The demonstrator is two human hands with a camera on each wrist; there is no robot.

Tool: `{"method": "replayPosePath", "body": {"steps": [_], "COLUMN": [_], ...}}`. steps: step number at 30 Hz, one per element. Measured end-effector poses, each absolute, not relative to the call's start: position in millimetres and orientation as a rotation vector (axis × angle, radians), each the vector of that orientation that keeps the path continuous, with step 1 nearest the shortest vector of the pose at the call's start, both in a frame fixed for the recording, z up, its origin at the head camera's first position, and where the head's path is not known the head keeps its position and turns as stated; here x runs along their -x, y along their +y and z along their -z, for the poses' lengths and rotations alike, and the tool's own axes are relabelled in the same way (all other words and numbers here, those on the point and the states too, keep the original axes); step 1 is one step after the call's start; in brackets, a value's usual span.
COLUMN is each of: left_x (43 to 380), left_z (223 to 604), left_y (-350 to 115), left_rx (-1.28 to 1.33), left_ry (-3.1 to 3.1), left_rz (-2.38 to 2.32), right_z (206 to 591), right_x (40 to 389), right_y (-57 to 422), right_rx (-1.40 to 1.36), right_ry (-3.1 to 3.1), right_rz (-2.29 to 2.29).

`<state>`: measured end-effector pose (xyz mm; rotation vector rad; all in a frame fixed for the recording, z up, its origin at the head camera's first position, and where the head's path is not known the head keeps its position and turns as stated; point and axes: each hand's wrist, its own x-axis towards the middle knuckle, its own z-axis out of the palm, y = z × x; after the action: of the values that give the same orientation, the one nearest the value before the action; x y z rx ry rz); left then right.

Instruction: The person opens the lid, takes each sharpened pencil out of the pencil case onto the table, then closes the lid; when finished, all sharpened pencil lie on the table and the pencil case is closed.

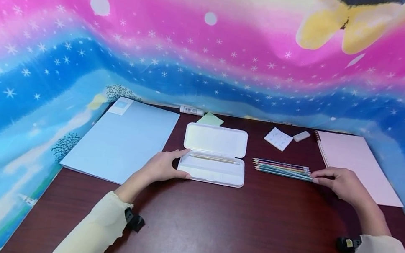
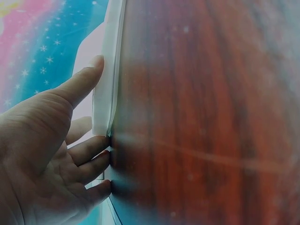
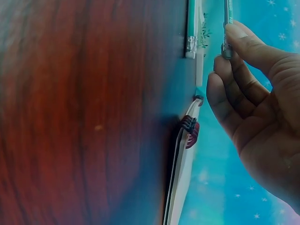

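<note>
A white pencil case point(image 1: 211, 175) lies with its lid raised, a single pencil point(image 1: 215, 159) inside along the hinge side. My left hand point(image 1: 157, 166) grips the left end of the case, thumb at the front edge and index finger near the hinge. To the right of the case several pencils point(image 1: 277, 167) lie side by side, tips pointing left. My right hand point(image 1: 343, 184) pinches the end of a greenish pencil point(image 3: 228, 18) between thumb and fingertips. In the right wrist view this pencil shows apart from another one point(image 3: 191, 28) on the table.
A blue folder point(image 1: 125, 138) lies on the left and a pink spiral notebook point(image 1: 360, 167) on the right. Along the back are a glue stick point(image 1: 191, 111), green sticky notes point(image 1: 211, 119), a white patterned paper square point(image 1: 278, 139) and an eraser point(image 1: 301, 136). A printed curtain point(image 1: 210, 60) surrounds the table.
</note>
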<state>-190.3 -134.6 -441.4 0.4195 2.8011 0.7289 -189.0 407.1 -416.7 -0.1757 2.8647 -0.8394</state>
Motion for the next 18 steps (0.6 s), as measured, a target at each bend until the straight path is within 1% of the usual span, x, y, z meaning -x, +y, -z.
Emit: {"method": "replayPosePath", "body": {"steps": [7, 18], "left_x": [189.7, 190.5], "left_z": [440.6, 441.4], "left_y": [-133.4, -133.8], "left_rx": [-0.419, -0.413], "left_ry": [2.797, 2.798], "left_rz": [-0.730, -0.723], "right_z": [422.6, 429.3], "right_x": [191.5, 194.4], "right_y": [409.1, 408.1], "right_rx": [0.256, 0.326], "right_ry": [2.933, 2.924], "right_rz": [0.725, 0.696]}}
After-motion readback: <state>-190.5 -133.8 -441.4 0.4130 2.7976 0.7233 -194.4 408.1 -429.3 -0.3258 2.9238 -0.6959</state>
